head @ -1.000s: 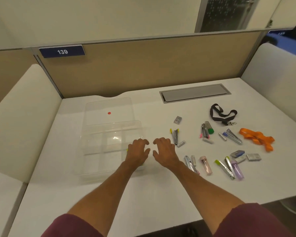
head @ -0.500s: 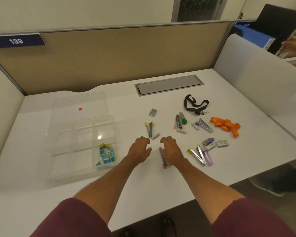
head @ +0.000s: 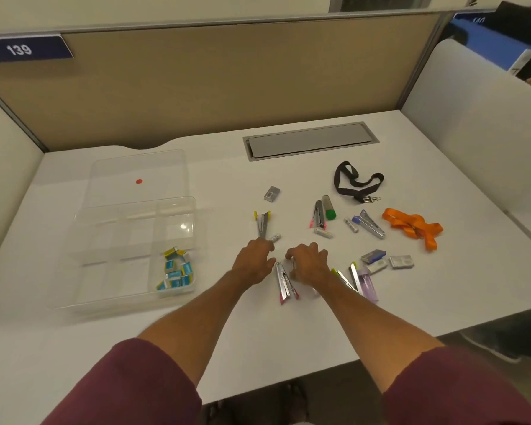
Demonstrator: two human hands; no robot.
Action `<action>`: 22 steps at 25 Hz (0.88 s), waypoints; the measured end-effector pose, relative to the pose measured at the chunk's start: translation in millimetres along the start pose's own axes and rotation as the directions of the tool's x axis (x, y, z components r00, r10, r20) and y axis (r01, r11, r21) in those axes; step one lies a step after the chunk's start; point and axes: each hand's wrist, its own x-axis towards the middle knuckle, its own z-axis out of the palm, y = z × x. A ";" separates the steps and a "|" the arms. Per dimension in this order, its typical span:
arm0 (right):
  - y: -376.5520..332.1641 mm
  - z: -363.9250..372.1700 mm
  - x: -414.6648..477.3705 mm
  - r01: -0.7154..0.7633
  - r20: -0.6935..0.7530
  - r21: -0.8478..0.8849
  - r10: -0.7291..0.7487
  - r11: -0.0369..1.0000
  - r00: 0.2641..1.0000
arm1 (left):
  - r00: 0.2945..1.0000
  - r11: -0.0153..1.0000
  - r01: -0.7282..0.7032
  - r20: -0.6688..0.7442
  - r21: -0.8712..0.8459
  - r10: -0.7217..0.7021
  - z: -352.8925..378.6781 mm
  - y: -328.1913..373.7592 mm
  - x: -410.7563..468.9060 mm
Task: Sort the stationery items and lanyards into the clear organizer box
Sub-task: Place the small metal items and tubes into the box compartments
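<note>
Left grip (head: 253,260) has left the organizer box (head: 111,271), loosely curled, empty; right grip (head: 308,260) curls beside the pink stapler (head: 282,283), hold unclear. Staplers likely next.

An office workstation: a tan fabric partition (head: 227,81) bearing a number plate "139" (head: 22,50) backs a white counter (head: 258,338) with a grey cable hatch (head: 310,141), flanked by white side dividers (head: 472,118).
</note>
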 end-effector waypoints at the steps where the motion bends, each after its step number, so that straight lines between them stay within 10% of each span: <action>1: 1.6 -0.7 3.9 -0.001 0.007 0.004 0.001 1.000 1.000 | 1.000 1.000 0.001 -0.002 0.012 -0.001 0.1 1.7 4.0; 9: 10.9 -15.2 25.7 -0.005 0.102 0.173 -0.013 0.985 0.995 | 0.999 0.990 0.038 -0.038 0.132 -0.033 -0.2 17.3 39.6; 16: 44.0 -36.9 37.6 0.037 -0.095 0.480 0.009 0.877 0.995 | 0.999 0.890 0.013 -0.039 0.456 0.006 7.1 31.2 64.0; 22: 56.5 -38.1 51.8 0.031 -0.078 0.496 0.009 0.868 0.997 | 0.998 0.928 0.044 0.019 0.370 -0.055 20.1 40.0 68.1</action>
